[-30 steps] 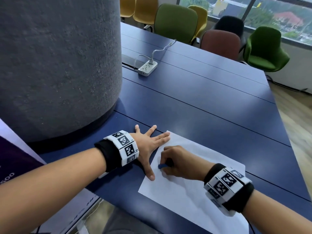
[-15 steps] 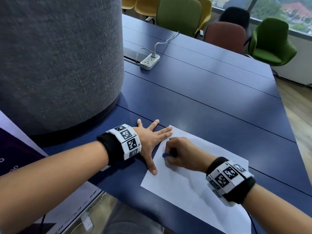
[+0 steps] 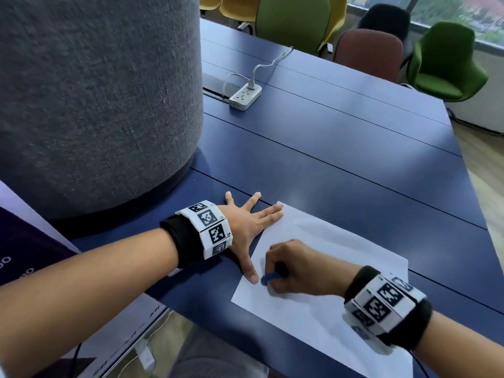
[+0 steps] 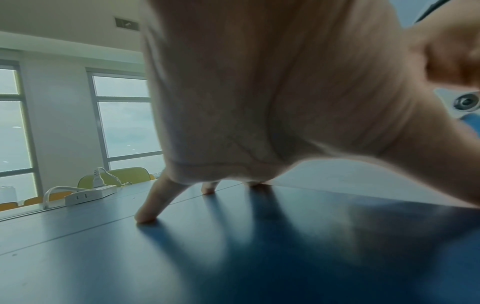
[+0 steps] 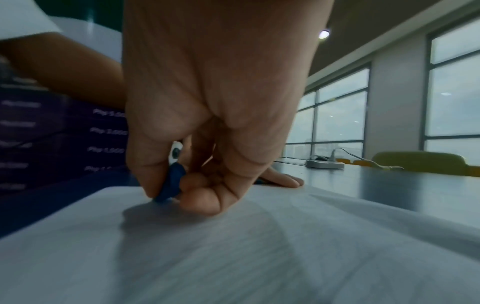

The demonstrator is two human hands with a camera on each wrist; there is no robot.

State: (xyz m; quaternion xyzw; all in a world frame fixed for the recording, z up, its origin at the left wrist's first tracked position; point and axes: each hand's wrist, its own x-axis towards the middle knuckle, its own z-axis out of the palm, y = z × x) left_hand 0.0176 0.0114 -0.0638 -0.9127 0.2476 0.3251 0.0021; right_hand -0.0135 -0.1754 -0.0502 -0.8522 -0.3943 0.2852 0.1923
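Sliding down the sheet since half a second ago, the right hand point(image 3: 297, 268) now has its small blue object point(image 3: 268, 279) just beside the left thumb tip, near the paper's left edge. Thumb and curled fingers pinch the object tightly, its lower end pressed onto the white paper point(image 3: 327, 309), which lies at lower centre of the frame on the dark blue table point(image 3: 354, 173). The left hand point(image 3: 245, 225) lies flat, fingers spread wide and holding nothing, with thumb tip and forefinger on the sheet's left edge. At upper left stands a grey felt-covered column point(image 3: 95, 91). A white power strip point(image 3: 245, 96) lies at upper centre, and chairs point(image 3: 294, 20) line the top edge.
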